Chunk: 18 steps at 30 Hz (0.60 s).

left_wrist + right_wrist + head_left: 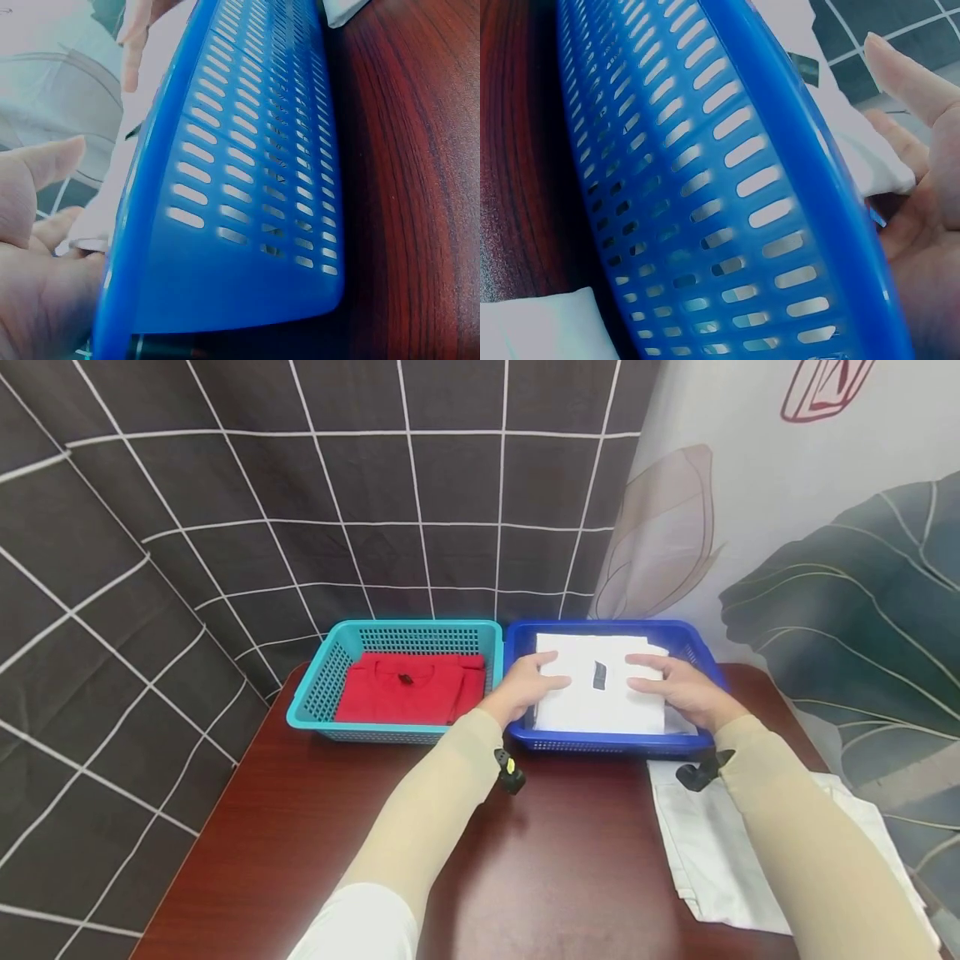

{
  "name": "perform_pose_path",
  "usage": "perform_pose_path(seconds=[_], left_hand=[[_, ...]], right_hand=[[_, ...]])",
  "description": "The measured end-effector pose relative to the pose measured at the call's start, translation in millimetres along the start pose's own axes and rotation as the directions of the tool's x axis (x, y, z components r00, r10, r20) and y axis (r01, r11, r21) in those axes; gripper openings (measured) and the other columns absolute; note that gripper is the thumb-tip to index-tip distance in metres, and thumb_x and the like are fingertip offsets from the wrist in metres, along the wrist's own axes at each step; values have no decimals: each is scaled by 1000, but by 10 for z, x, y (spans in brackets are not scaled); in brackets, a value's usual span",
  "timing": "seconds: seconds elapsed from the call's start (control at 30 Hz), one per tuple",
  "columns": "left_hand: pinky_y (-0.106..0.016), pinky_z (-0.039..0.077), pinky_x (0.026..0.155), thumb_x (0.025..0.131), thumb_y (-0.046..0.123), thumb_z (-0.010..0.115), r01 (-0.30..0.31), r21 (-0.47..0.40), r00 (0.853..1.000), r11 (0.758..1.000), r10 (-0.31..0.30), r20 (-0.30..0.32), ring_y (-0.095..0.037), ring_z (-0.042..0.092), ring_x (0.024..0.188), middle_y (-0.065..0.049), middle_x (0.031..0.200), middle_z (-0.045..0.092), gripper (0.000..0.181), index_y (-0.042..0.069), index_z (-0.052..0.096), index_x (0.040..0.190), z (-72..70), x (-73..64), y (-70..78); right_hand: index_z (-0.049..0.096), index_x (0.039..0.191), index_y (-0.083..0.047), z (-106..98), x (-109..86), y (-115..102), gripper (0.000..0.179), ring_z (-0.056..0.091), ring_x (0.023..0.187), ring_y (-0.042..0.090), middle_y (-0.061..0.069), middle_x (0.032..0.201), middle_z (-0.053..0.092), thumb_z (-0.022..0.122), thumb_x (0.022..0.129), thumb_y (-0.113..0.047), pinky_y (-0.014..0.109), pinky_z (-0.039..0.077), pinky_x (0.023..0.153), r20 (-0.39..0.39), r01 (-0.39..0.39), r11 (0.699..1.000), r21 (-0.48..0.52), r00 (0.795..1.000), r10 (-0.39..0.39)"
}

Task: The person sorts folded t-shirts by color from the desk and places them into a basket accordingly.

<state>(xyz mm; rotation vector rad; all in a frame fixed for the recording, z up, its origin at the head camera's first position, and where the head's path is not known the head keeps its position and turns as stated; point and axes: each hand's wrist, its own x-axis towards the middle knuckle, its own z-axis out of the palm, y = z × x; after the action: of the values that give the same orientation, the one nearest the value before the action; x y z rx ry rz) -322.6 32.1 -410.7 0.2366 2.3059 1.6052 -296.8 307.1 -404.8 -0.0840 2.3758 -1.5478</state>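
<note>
A folded white shirt [573, 710] with a dark label lies level inside the blue basket [615, 743]. My left hand [525, 682] holds its left side, with thumb and a finger over the top. On the opposite side my right hand [686, 689] grips the edge in the same way. In the right wrist view, a corner of the white shirt [866, 161] sits between the fingers of the right hand [930, 202], while the thumb stands raised. The left wrist view shows the cloth edge against the left hand [45, 277]; the remaining fingertips are hidden.
A turquoise basket [393, 735] holding a folded red shirt [408, 689] stands left of the blue one. More white cloth [720, 860] lies on the brown table [562, 868] at the right, under the right forearm. Dark checked fabric [360, 485] hangs behind.
</note>
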Motion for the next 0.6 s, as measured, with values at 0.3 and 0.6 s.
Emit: perform_pose_path(seconds=[0.3,0.6], left_hand=[[-40,39,105,89,35,67,38,274,999,961,-35,-17,-25,41,134,-6,145,45,64,14,44,145,-23,-194,154],[-35,34,109,91,38,64,-434,548,899,715,387,207,-18,41,133,-3,142,50,59,13,48,141,-226,-1041,-18]], right_hand=[[25,153,-13,-35,-72,-10,90,28,136,44,20,156,21,63,85,-57,63,28,105,-173,-52,979,-197,985,17],[43,144,-10,-63,-778,-124,67,50,118,42,23,135,49,66,90,-41,9,42,75,-310,136,922,-364,915,-257]])
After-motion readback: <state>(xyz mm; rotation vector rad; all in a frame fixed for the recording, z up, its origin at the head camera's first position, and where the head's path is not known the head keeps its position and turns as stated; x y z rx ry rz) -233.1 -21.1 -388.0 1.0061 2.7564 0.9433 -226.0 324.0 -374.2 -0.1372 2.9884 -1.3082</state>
